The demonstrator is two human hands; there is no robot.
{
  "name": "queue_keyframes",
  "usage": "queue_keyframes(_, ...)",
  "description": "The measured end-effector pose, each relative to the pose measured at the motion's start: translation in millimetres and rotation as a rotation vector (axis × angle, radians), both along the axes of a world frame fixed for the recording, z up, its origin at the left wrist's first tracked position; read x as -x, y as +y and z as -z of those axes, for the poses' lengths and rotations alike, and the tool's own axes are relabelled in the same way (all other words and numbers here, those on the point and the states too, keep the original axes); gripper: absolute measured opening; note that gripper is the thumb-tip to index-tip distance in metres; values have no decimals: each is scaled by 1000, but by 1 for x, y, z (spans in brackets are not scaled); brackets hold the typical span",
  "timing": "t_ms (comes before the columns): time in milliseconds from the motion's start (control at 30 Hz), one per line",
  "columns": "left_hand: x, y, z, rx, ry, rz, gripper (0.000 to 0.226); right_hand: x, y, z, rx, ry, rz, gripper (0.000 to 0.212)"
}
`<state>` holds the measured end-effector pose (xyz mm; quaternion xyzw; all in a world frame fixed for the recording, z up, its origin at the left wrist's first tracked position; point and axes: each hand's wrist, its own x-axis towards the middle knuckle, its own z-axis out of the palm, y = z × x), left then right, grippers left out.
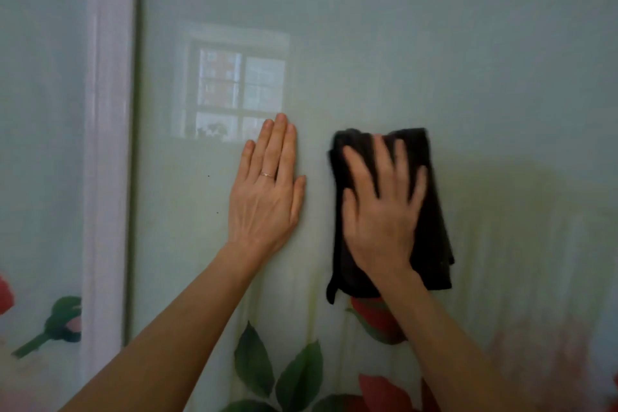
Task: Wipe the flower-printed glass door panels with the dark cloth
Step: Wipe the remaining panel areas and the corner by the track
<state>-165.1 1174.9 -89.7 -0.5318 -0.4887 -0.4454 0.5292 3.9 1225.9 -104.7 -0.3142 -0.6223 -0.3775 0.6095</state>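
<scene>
A pale green glass door panel (434,60) fills most of the view, with printed red flowers and green leaves (254,358) along its lower part. My left hand (267,191) lies flat on the glass with straight fingers, a ring on one finger. To its right, my right hand (381,211) presses the folded dark cloth (431,227) against the panel with spread fingers; the hand looks motion-blurred. A second panel (40,110) with a printed bud stands at the far left.
A pale vertical frame strip (107,160) separates the two panels. A window's reflection (234,87) shows on the glass above my left hand. Both forearms reach up from the bottom of the view.
</scene>
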Motion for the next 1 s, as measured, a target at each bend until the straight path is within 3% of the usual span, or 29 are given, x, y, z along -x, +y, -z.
queue_keyframes(100,-1,1,1,-12,-7,-22,62,-18,9,6,92,265,23,57)
queue_keyframes(200,-2,1,1,-15,-15,-41,63,2,2,2,125,370,68,59)
queue_keyframes(367,-2,1,0,-11,-5,-30,62,32,-13,0,41,34,38,56)
queue_keyframes(500,1,0,0,-9,-2,-30,62,2,-2,0,-13,-50,-11,54)
queue_keyframes(700,0,2,4,-2,-15,-34,63,-32,15,10,133,338,50,59)
queue_keyframes(767,-2,2,4,-4,-18,-33,63,-20,8,6,148,373,77,60)
queue_keyframes(933,-5,2,5,-2,-29,-16,62,-16,-1,16,26,-201,48,59)
queue_keyframes(1000,-7,3,5,-2,-20,-8,61,-37,5,12,-25,-336,2,56)
